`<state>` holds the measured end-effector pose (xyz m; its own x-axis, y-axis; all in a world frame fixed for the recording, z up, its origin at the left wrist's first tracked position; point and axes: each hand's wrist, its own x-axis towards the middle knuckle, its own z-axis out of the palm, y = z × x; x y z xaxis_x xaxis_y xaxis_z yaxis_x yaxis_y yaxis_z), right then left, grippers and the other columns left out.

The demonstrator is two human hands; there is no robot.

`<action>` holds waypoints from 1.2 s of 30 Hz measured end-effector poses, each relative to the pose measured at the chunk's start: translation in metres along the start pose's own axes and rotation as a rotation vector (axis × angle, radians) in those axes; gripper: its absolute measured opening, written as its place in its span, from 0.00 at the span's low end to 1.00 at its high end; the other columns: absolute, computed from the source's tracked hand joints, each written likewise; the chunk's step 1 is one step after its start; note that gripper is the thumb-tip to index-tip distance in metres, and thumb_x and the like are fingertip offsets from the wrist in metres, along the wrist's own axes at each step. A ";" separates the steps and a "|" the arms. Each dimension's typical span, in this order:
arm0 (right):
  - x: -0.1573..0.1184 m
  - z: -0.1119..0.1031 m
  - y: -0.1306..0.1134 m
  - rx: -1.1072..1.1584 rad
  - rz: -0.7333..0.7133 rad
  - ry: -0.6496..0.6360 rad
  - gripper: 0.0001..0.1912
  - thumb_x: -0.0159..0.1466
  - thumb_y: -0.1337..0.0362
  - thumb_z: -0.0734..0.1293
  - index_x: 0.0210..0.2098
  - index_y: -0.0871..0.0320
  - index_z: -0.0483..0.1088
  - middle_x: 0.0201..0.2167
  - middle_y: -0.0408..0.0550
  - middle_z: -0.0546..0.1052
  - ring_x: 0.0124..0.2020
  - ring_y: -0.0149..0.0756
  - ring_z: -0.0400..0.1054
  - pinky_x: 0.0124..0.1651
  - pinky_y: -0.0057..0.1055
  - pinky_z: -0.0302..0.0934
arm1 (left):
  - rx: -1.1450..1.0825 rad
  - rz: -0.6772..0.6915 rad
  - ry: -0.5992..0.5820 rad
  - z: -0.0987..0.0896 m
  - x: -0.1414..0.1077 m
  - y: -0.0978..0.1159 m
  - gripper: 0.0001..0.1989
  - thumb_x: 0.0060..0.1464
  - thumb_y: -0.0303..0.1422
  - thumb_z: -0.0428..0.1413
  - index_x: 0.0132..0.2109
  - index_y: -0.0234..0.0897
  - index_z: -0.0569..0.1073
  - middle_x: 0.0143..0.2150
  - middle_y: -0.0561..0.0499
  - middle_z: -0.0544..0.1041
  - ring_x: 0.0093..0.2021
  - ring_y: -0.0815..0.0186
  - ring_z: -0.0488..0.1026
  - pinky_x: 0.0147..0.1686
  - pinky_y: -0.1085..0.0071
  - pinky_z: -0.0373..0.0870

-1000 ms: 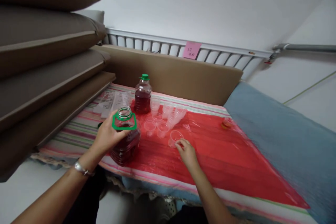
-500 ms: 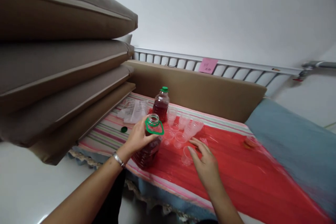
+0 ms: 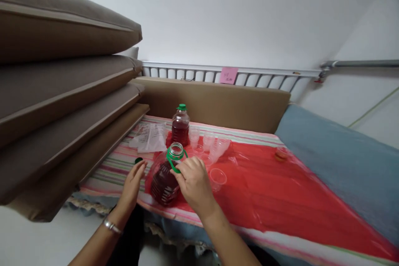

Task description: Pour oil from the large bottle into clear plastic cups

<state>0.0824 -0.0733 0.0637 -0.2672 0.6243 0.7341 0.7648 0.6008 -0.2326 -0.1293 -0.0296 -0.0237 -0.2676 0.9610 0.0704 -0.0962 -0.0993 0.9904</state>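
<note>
A large clear jug [image 3: 164, 183] of dark red liquid stands uncapped near the table's front edge, a green handle ring [image 3: 174, 165] round its neck. My right hand [image 3: 195, 181] is closed on that ring at the right side. To the left of the jug, my left hand [image 3: 134, 183] is open and apart from it, fingers stretched upward. Just beyond those fingertips lies a green cap [image 3: 139, 160], partly hidden. One clear plastic cup [image 3: 217, 178] stands upright to the right of my right hand. Several more clear cups [image 3: 208, 141] are grouped behind the jug, some stacked.
Farther back stands a second, capped jug [image 3: 180, 129] of red liquid. Plastic packaging [image 3: 152, 137] lies to its left. A red plastic sheet [image 3: 268, 191] covers much of the striped cloth. A small amber-coloured item [image 3: 281, 154] sits at the right. Stacked brown cushions [image 3: 71, 66] tower on the left.
My left hand has let go of the jug's neck and moved left. My right hand has left the single cup and taken hold of the green handle. The view has shifted right.
</note>
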 end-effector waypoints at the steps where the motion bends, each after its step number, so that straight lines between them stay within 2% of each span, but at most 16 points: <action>1: -0.005 -0.002 0.005 0.023 0.012 0.030 0.12 0.67 0.61 0.64 0.28 0.56 0.69 0.28 0.46 0.72 0.34 0.38 0.62 0.38 0.35 0.54 | -0.022 -0.049 0.019 -0.004 -0.003 -0.012 0.28 0.48 0.50 0.60 0.50 0.36 0.73 0.58 0.38 0.72 0.62 0.50 0.65 0.61 0.53 0.58; 3: -0.014 -0.006 0.015 0.071 0.041 0.092 0.14 0.68 0.60 0.62 0.27 0.56 0.67 0.26 0.46 0.70 0.33 0.38 0.61 0.37 0.34 0.53 | -0.083 -0.152 0.052 -0.007 -0.011 -0.032 0.28 0.44 0.50 0.63 0.47 0.36 0.75 0.56 0.39 0.74 0.61 0.50 0.66 0.60 0.54 0.59; 6: -0.024 -0.011 0.033 0.142 0.101 0.163 0.15 0.70 0.60 0.60 0.27 0.55 0.66 0.24 0.44 0.67 0.31 0.37 0.59 0.35 0.33 0.53 | -0.152 -0.250 0.081 -0.003 -0.017 -0.051 0.26 0.42 0.49 0.65 0.44 0.35 0.77 0.52 0.40 0.77 0.57 0.52 0.70 0.58 0.58 0.63; 12: -0.034 -0.015 0.059 0.339 0.210 0.253 0.15 0.69 0.63 0.60 0.24 0.54 0.63 0.23 0.42 0.66 0.29 0.36 0.59 0.34 0.32 0.54 | -0.186 -0.449 0.071 0.010 -0.012 -0.062 0.18 0.52 0.47 0.59 0.37 0.35 0.77 0.39 0.41 0.81 0.43 0.57 0.78 0.51 0.59 0.70; 14: -0.037 -0.015 0.064 0.406 0.257 0.260 0.15 0.69 0.64 0.59 0.25 0.55 0.64 0.24 0.42 0.67 0.29 0.35 0.61 0.34 0.32 0.55 | -0.207 -0.539 0.001 0.015 -0.012 -0.063 0.19 0.54 0.48 0.55 0.36 0.35 0.77 0.37 0.40 0.81 0.40 0.55 0.78 0.50 0.57 0.71; 16: -0.038 -0.016 0.070 0.461 0.310 0.270 0.15 0.69 0.63 0.59 0.26 0.55 0.66 0.25 0.43 0.68 0.30 0.35 0.63 0.35 0.32 0.56 | -0.303 -0.627 -0.116 0.021 -0.014 -0.064 0.23 0.56 0.50 0.52 0.39 0.34 0.78 0.40 0.39 0.81 0.43 0.54 0.78 0.52 0.57 0.71; 18: -0.038 -0.016 0.075 0.503 0.359 0.284 0.15 0.69 0.62 0.59 0.26 0.55 0.66 0.25 0.43 0.69 0.30 0.35 0.63 0.35 0.31 0.56 | -0.449 -0.679 -0.215 0.030 -0.017 -0.067 0.25 0.57 0.51 0.50 0.45 0.36 0.78 0.46 0.41 0.81 0.50 0.54 0.76 0.56 0.58 0.69; 19: -0.037 -0.017 0.076 0.520 0.377 0.289 0.16 0.69 0.61 0.59 0.25 0.55 0.65 0.24 0.43 0.68 0.30 0.35 0.63 0.35 0.31 0.56 | -0.513 -0.685 -0.236 0.035 -0.018 -0.069 0.24 0.57 0.51 0.51 0.48 0.37 0.78 0.49 0.43 0.80 0.53 0.54 0.75 0.57 0.58 0.67; 21: -0.036 -0.017 0.076 0.551 0.390 0.287 0.17 0.68 0.60 0.60 0.22 0.55 0.62 0.23 0.42 0.67 0.29 0.34 0.62 0.34 0.31 0.55 | -0.576 -0.670 -0.205 0.044 -0.021 -0.071 0.22 0.56 0.49 0.53 0.50 0.42 0.77 0.50 0.47 0.80 0.56 0.55 0.73 0.59 0.58 0.66; 24: -0.034 -0.018 0.071 0.580 0.401 0.291 0.20 0.68 0.58 0.60 0.21 0.54 0.59 0.22 0.42 0.64 0.28 0.34 0.60 0.33 0.31 0.54 | -0.579 -0.653 -0.084 0.054 -0.025 -0.066 0.17 0.56 0.43 0.54 0.49 0.44 0.78 0.47 0.50 0.81 0.55 0.56 0.74 0.59 0.58 0.67; 28: -0.033 -0.024 0.062 0.636 0.426 0.333 0.19 0.70 0.59 0.57 0.22 0.54 0.60 0.22 0.42 0.65 0.29 0.34 0.61 0.34 0.31 0.54 | -0.520 -0.656 0.027 0.062 -0.034 -0.046 0.16 0.58 0.41 0.53 0.48 0.42 0.78 0.44 0.50 0.82 0.50 0.57 0.77 0.55 0.58 0.70; 32: -0.035 -0.034 0.055 0.700 0.417 0.372 0.19 0.70 0.60 0.56 0.22 0.54 0.59 0.23 0.42 0.64 0.29 0.34 0.61 0.34 0.31 0.55 | -0.469 -0.624 0.073 0.064 -0.044 -0.024 0.16 0.58 0.39 0.52 0.49 0.40 0.78 0.41 0.49 0.83 0.48 0.57 0.78 0.53 0.59 0.72; 36: -0.039 -0.044 0.045 0.781 0.398 0.375 0.18 0.71 0.61 0.54 0.24 0.54 0.60 0.25 0.43 0.65 0.31 0.33 0.62 0.36 0.31 0.56 | -0.404 -0.595 0.102 0.056 -0.047 -0.006 0.16 0.57 0.34 0.53 0.49 0.36 0.77 0.38 0.46 0.83 0.40 0.56 0.80 0.50 0.58 0.74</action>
<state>0.1535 -0.0928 0.0527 0.2379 0.7357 0.6341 0.1146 0.6271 -0.7705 -0.0624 -0.0601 -0.0265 -0.1458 0.8553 -0.4972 -0.5949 0.3257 0.7348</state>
